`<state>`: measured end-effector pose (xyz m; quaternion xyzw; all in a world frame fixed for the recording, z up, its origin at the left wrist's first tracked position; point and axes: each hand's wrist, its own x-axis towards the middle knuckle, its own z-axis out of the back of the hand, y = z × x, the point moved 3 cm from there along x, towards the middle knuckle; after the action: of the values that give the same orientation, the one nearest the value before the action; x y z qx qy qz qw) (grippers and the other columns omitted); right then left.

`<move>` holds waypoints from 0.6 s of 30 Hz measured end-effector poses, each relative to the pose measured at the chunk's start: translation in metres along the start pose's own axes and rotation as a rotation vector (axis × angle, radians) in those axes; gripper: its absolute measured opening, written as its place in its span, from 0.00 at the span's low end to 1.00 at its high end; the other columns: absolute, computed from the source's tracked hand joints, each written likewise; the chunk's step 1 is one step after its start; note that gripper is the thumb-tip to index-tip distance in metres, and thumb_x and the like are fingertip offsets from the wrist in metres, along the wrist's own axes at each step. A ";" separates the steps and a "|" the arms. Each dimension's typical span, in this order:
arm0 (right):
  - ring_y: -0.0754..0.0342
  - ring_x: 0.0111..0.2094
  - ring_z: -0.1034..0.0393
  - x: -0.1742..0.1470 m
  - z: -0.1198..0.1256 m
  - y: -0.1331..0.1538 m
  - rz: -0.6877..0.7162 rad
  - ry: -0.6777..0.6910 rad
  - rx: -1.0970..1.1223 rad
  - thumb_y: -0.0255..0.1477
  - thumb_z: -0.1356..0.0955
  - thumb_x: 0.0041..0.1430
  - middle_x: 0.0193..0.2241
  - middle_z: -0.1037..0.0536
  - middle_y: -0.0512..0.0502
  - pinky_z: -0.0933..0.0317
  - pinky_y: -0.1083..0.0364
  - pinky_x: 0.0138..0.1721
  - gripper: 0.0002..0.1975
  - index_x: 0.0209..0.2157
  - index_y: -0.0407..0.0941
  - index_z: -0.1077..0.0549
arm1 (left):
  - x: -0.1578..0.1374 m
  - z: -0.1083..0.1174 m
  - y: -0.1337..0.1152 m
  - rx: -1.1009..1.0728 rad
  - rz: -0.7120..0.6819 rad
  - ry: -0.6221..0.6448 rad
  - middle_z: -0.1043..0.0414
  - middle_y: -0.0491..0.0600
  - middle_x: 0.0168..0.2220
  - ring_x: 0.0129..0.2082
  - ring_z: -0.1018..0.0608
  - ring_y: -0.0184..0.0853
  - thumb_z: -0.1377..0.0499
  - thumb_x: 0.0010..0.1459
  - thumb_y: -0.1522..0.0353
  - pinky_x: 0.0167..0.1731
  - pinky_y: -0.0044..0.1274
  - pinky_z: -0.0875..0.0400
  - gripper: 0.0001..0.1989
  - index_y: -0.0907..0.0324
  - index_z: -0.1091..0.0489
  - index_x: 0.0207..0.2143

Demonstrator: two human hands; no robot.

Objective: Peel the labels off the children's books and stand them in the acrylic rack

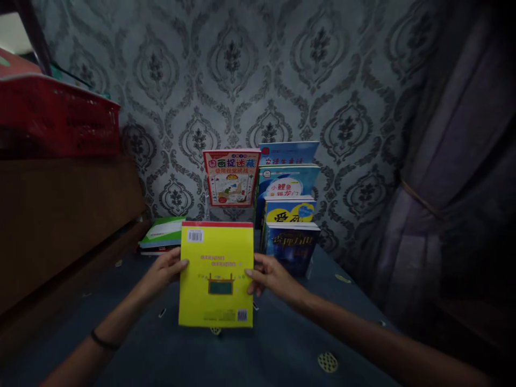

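A yellow book (217,247) is held upright in front of me, its back cover with barcodes and a green board picture facing me, upside down. My left hand (166,267) grips its left edge, thumb on the cover. On the right edge, my right hand (269,275) pinches it the same way. Behind it a red picture book (233,180) stands upright in a clear holder. To the right, several books stand in tiers: a dark blue book (291,250) in front, then a yellow and blue book (289,210), with light blue books (289,180) behind.
A green and white book (164,232) lies on a small stack at the back left of the dark blue cloth (290,349). On the left, a red basket (60,115) sits on a brown wooden cabinet (68,220). A tied curtain (431,199) hangs at the right.
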<state>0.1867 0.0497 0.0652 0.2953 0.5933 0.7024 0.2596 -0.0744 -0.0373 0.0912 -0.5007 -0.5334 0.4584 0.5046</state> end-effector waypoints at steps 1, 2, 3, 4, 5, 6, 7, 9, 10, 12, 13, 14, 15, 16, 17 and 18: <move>0.53 0.25 0.24 0.006 0.008 0.011 0.050 -0.026 -0.041 0.47 0.26 0.51 0.30 0.20 0.45 0.35 0.57 0.24 0.29 0.48 0.43 0.28 | 0.008 -0.001 -0.013 0.053 -0.047 0.019 0.18 0.57 0.46 0.42 0.16 0.47 0.27 0.48 0.55 0.39 0.30 0.21 0.31 0.60 0.25 0.51; 0.53 0.26 0.24 0.011 0.015 0.023 0.102 -0.051 -0.083 0.44 0.27 0.53 0.29 0.20 0.46 0.34 0.56 0.25 0.26 0.48 0.43 0.28 | 0.017 -0.002 -0.026 0.101 -0.096 0.035 0.18 0.57 0.45 0.42 0.16 0.47 0.28 0.48 0.55 0.40 0.31 0.22 0.30 0.61 0.25 0.50; 0.52 0.27 0.24 0.017 0.022 0.037 0.152 -0.072 -0.129 0.41 0.28 0.55 0.28 0.21 0.47 0.32 0.56 0.26 0.23 0.48 0.43 0.28 | 0.025 -0.004 -0.041 0.142 -0.148 0.046 0.18 0.57 0.45 0.42 0.16 0.47 0.28 0.47 0.55 0.40 0.32 0.22 0.30 0.61 0.24 0.50; 0.52 0.27 0.24 0.022 0.030 0.051 0.209 -0.108 -0.163 0.39 0.28 0.55 0.27 0.21 0.49 0.31 0.55 0.27 0.21 0.48 0.43 0.28 | 0.032 -0.006 -0.057 0.174 -0.205 0.047 0.17 0.57 0.45 0.42 0.17 0.47 0.28 0.47 0.55 0.40 0.33 0.21 0.30 0.61 0.24 0.50; 0.52 0.28 0.24 0.028 0.038 0.066 0.262 -0.145 -0.192 0.37 0.29 0.56 0.27 0.21 0.48 0.30 0.55 0.29 0.19 0.47 0.44 0.29 | 0.040 -0.009 -0.072 0.209 -0.259 0.049 0.17 0.56 0.44 0.41 0.17 0.47 0.28 0.46 0.55 0.41 0.34 0.21 0.30 0.61 0.24 0.50; 0.52 0.29 0.23 0.033 0.045 0.081 0.297 -0.166 -0.217 0.35 0.30 0.57 0.28 0.21 0.48 0.29 0.54 0.30 0.16 0.46 0.43 0.29 | 0.047 -0.012 -0.087 0.248 -0.313 0.046 0.17 0.56 0.43 0.41 0.17 0.46 0.28 0.46 0.55 0.40 0.34 0.21 0.30 0.61 0.24 0.49; 0.52 0.30 0.23 0.038 0.052 0.096 0.336 -0.198 -0.239 0.33 0.30 0.58 0.29 0.21 0.47 0.29 0.54 0.31 0.14 0.44 0.43 0.29 | 0.053 -0.015 -0.102 0.286 -0.368 0.037 0.17 0.55 0.43 0.41 0.17 0.46 0.29 0.46 0.55 0.41 0.34 0.21 0.29 0.61 0.24 0.48; 0.52 0.31 0.23 0.046 0.064 0.123 0.406 -0.225 -0.291 0.30 0.31 0.58 0.28 0.21 0.48 0.28 0.53 0.32 0.12 0.44 0.43 0.30 | 0.064 -0.019 -0.129 0.358 -0.467 0.007 0.17 0.54 0.43 0.41 0.18 0.43 0.30 0.47 0.57 0.40 0.31 0.22 0.27 0.61 0.23 0.47; 0.52 0.31 0.23 0.049 0.070 0.136 0.445 -0.242 -0.320 0.29 0.31 0.59 0.28 0.21 0.48 0.28 0.53 0.32 0.11 0.43 0.44 0.31 | 0.068 -0.021 -0.141 0.388 -0.511 -0.013 0.18 0.53 0.43 0.40 0.18 0.42 0.31 0.48 0.58 0.38 0.30 0.22 0.25 0.60 0.23 0.47; 0.53 0.30 0.23 0.054 0.079 0.157 0.511 -0.267 -0.383 0.28 0.31 0.60 0.28 0.21 0.49 0.27 0.53 0.33 0.09 0.43 0.44 0.30 | 0.076 -0.023 -0.160 0.452 -0.580 -0.054 0.18 0.51 0.42 0.39 0.19 0.39 0.32 0.49 0.60 0.35 0.26 0.24 0.22 0.60 0.23 0.45; 0.53 0.30 0.23 0.055 0.082 0.165 0.539 -0.278 -0.412 0.28 0.31 0.60 0.28 0.21 0.49 0.27 0.53 0.33 0.09 0.43 0.45 0.30 | 0.078 -0.024 -0.168 0.481 -0.605 -0.072 0.18 0.51 0.42 0.39 0.19 0.38 0.33 0.50 0.61 0.33 0.24 0.25 0.20 0.59 0.23 0.45; 0.53 0.30 0.23 0.055 0.085 0.171 0.561 -0.284 -0.432 0.28 0.30 0.60 0.28 0.21 0.49 0.26 0.53 0.33 0.09 0.43 0.45 0.30 | 0.080 -0.025 -0.173 0.504 -0.624 -0.085 0.18 0.51 0.42 0.38 0.20 0.37 0.35 0.50 0.62 0.31 0.23 0.26 0.19 0.59 0.23 0.45; 0.53 0.29 0.23 0.055 0.087 0.175 0.580 -0.289 -0.444 0.27 0.30 0.60 0.28 0.21 0.49 0.26 0.53 0.33 0.09 0.43 0.46 0.30 | 0.082 -0.026 -0.177 0.518 -0.638 -0.092 0.18 0.51 0.42 0.38 0.20 0.37 0.35 0.51 0.63 0.30 0.22 0.26 0.18 0.59 0.23 0.45; 0.53 0.29 0.23 0.055 0.088 0.177 0.591 -0.289 -0.448 0.27 0.30 0.60 0.29 0.21 0.49 0.26 0.53 0.33 0.10 0.43 0.46 0.30 | 0.083 -0.027 -0.178 0.521 -0.648 -0.094 0.19 0.51 0.42 0.38 0.20 0.37 0.36 0.52 0.64 0.29 0.21 0.27 0.18 0.59 0.23 0.45; 0.53 0.29 0.23 0.054 0.088 0.178 0.597 -0.290 -0.446 0.27 0.30 0.60 0.29 0.21 0.49 0.26 0.53 0.33 0.09 0.43 0.46 0.29 | 0.083 -0.028 -0.178 0.514 -0.654 -0.089 0.19 0.51 0.43 0.38 0.20 0.37 0.37 0.52 0.64 0.29 0.21 0.27 0.18 0.59 0.24 0.46; 0.54 0.29 0.23 0.052 0.088 0.177 0.596 -0.287 -0.443 0.27 0.30 0.60 0.29 0.21 0.49 0.26 0.53 0.32 0.09 0.43 0.46 0.29 | 0.082 -0.029 -0.177 0.501 -0.655 -0.083 0.19 0.51 0.43 0.38 0.20 0.37 0.37 0.52 0.64 0.28 0.21 0.27 0.18 0.59 0.24 0.46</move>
<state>0.2114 0.1181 0.2563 0.4864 0.2734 0.8096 0.1823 -0.0568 0.0304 0.2757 -0.1470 -0.5564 0.4090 0.7082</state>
